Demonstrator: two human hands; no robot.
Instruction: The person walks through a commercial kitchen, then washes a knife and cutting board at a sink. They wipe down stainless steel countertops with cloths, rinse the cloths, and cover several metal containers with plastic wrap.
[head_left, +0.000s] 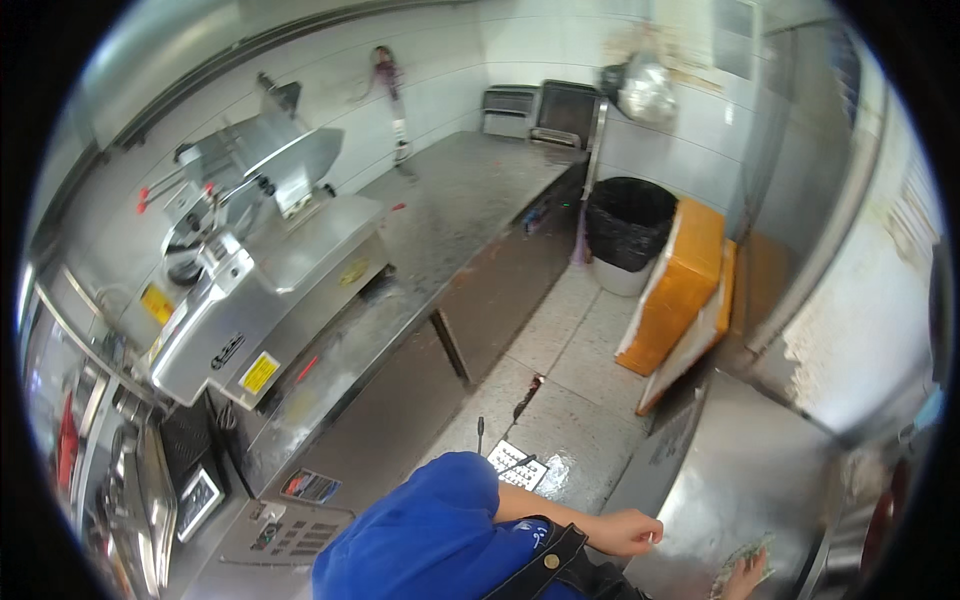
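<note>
My left hand (628, 531), its fingers curled in, hovers by the left edge of a stainless steel counter (739, 465); I make out nothing held in it, apart from a small pale spot at the fingertips. At the bottom right, my right hand (745, 576) presses a crumpled whitish-green cloth (761, 551) on that steel top. Part of the cloth is hidden under the hand, and the right forearm is out of view.
A meat slicer (247, 322) stands on a long steel counter (465, 180) to the left. Orange-sided boxes (675, 277) lean beside a black-lined bin (630, 225). A floor drain grate (517, 465) lies on the wet tiles. Metal trays (154, 495) stand at lower left.
</note>
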